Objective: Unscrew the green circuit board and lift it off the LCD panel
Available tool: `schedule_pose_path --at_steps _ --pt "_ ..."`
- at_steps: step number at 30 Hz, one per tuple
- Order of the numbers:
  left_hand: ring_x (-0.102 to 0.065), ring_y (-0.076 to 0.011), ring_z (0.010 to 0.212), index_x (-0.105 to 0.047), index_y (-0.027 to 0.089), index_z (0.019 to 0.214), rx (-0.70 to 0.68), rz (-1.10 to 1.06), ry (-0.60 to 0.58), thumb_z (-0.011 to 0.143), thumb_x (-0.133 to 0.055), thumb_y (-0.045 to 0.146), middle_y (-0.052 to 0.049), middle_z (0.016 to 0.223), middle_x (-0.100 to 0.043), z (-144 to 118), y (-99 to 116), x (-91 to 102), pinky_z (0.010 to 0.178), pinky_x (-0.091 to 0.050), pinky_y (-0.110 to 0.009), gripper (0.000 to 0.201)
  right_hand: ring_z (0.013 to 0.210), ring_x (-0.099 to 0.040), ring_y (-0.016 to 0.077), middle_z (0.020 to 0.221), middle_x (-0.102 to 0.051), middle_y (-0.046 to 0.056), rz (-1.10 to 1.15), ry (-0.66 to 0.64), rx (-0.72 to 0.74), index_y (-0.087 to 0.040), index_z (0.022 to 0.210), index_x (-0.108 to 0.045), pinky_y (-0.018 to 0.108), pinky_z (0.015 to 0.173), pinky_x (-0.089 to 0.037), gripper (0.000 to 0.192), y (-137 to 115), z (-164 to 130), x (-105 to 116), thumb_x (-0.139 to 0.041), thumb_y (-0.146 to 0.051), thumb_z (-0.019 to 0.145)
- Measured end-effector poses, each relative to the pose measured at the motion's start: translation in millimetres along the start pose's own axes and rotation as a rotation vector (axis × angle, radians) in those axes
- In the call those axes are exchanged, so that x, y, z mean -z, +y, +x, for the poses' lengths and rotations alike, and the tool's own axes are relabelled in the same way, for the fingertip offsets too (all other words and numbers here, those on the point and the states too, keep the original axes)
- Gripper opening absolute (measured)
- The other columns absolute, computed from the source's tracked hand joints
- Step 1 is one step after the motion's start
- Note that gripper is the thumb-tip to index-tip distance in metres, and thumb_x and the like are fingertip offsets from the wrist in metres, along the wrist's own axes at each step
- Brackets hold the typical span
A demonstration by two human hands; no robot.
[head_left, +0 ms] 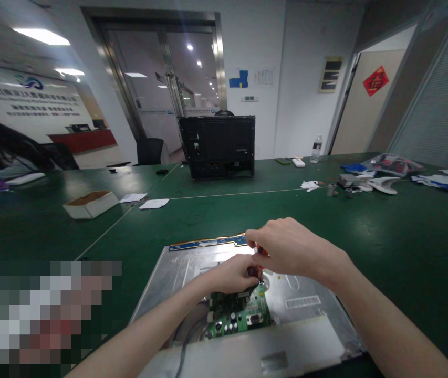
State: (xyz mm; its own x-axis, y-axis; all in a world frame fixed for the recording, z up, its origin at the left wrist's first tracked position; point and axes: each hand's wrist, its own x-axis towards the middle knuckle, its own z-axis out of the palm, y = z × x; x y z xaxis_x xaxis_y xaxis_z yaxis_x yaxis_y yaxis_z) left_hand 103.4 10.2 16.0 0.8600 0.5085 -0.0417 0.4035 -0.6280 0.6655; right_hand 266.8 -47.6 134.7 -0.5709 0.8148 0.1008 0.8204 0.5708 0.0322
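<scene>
Head view showed both hands over a metal panel that lay flat on the green worktop. The right hand was closed around a red-handled screwdriver, held nearly upright, with its tip down at a green circuit board mounted on the panel. The left hand was curled just beside the shaft, its fingers pinched around the lower part of the tool. A black monitor casing stood well apart, farther back.

Across your green table you see a black monitor casing, a white cardboard box, scattered papers and a water bottle.
</scene>
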Motion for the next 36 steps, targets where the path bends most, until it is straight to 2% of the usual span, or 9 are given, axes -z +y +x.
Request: schedule_pose_path --at_steps 5,8,11,15,19,23,26,32,36 --pt "-0.057 -0.0156 0.068 -0.063 0.016 0.078 0.008 0.055 0.027 0.079 -0.057 0.013 0.0 0.073 -0.065 1.6 -2.7 -1.3 0.062 -0.043 -0.022 0.007 0.071 -0.062 0.0174 0.091 -0.071 0.004 0.076 -0.007 0.098 -0.019 0.104 -0.056 0.027 0.051 -0.026 0.028 0.3 -3.8 0.2 -0.063 -0.021 0.077" --pt "-0.059 -0.0167 0.072 -0.063 0.017 0.075 -0.023 0.057 0.015 0.078 -0.057 0.011 0.001 0.074 -0.065 1.1 -0.7 -0.4 0.068 -0.044 -0.023 0.009 0.07 -0.063 0.0185 0.086 -0.071 0.004 0.039 -0.015 0.036 -0.021 0.102 -0.06 0.027 0.052 -0.026 0.023 -2.6 -3.4 3.1 -0.063 -0.029 0.081" --pt "-0.061 -0.018 0.079 -0.064 0.017 0.082 0.0 0.031 0.011 0.078 -0.057 0.01 -0.001 0.082 -0.067 -0.5 2.8 0.8 0.073 -0.045 -0.024 0.011 0.066 -0.063 0.0188 0.075 -0.071 0.005 0.003 -0.022 -0.058 -0.021 0.089 -0.066 0.027 0.051 -0.024 0.021 -6.4 -0.7 6.4 -0.056 -0.04 0.088" --pt "-0.061 -0.0183 0.078 -0.064 0.016 0.084 0.049 0.001 0.0 0.077 -0.056 0.009 -0.002 0.082 -0.067 -0.6 2.4 0.2 0.07 -0.046 -0.024 0.013 0.063 -0.062 0.0179 0.072 -0.07 0.006 -0.039 -0.039 -0.099 -0.02 0.078 -0.069 0.028 0.05 -0.023 0.028 -7.8 2.0 7.2 -0.049 -0.035 0.092" --pt "-0.061 -0.0185 0.077 -0.061 0.015 0.081 -0.008 -0.018 0.01 0.074 -0.056 0.008 -0.002 0.082 -0.067 1.0 -3.0 -1.6 0.07 -0.046 -0.025 0.011 0.065 -0.062 0.0175 0.08 -0.071 0.006 -0.025 -0.032 -0.05 -0.02 0.09 -0.066 0.027 0.05 -0.023 0.015 -4.7 -0.3 4.6 -0.054 -0.026 0.085" --pt "-0.059 -0.018 0.072 -0.06 0.016 0.08 0.0 0.019 0.029 0.077 -0.055 0.012 -0.001 0.077 -0.066 1.5 -4.4 -1.6 0.066 -0.045 -0.025 0.007 0.069 -0.063 0.0188 0.086 -0.071 0.005 0.038 -0.008 0.032 -0.018 0.1 -0.059 0.028 0.05 -0.024 0.022 -2.4 -3.9 4.2 -0.058 -0.022 0.078" --pt "-0.061 -0.0185 0.075 -0.061 0.016 0.076 -0.026 0.02 0.016 0.078 -0.055 0.012 -0.001 0.079 -0.066 1.0 -1.2 -0.1 0.069 -0.045 -0.025 0.008 0.07 -0.064 0.0205 0.086 -0.072 0.005 0.029 -0.002 0.013 -0.018 0.102 -0.058 0.028 0.05 -0.026 0.025 -2.9 -4.0 5.0 -0.059 -0.029 0.08" --pt "-0.061 -0.0182 0.079 -0.064 0.018 0.085 0.041 0.031 0.016 0.079 -0.055 0.011 -0.001 0.084 -0.068 -1.8 2.8 0.8 0.073 -0.047 -0.025 0.013 0.069 -0.066 0.0224 0.078 -0.071 0.007 -0.047 -0.017 -0.11 -0.02 0.092 -0.065 0.028 0.05 -0.027 0.028 -7.0 -0.1 6.5 -0.049 -0.042 0.092" --pt "-0.06 -0.018 0.079 -0.063 0.017 0.085 0.033 0.017 0.005 0.077 -0.055 0.009 -0.002 0.084 -0.067 -0.5 -0.5 -1.0 0.072 -0.047 -0.025 0.014 0.067 -0.065 0.0197 0.077 -0.071 0.007 -0.049 -0.03 -0.089 -0.019 0.087 -0.065 0.028 0.051 -0.025 0.023 -6.9 -0.5 5.8 -0.048 -0.033 0.092"
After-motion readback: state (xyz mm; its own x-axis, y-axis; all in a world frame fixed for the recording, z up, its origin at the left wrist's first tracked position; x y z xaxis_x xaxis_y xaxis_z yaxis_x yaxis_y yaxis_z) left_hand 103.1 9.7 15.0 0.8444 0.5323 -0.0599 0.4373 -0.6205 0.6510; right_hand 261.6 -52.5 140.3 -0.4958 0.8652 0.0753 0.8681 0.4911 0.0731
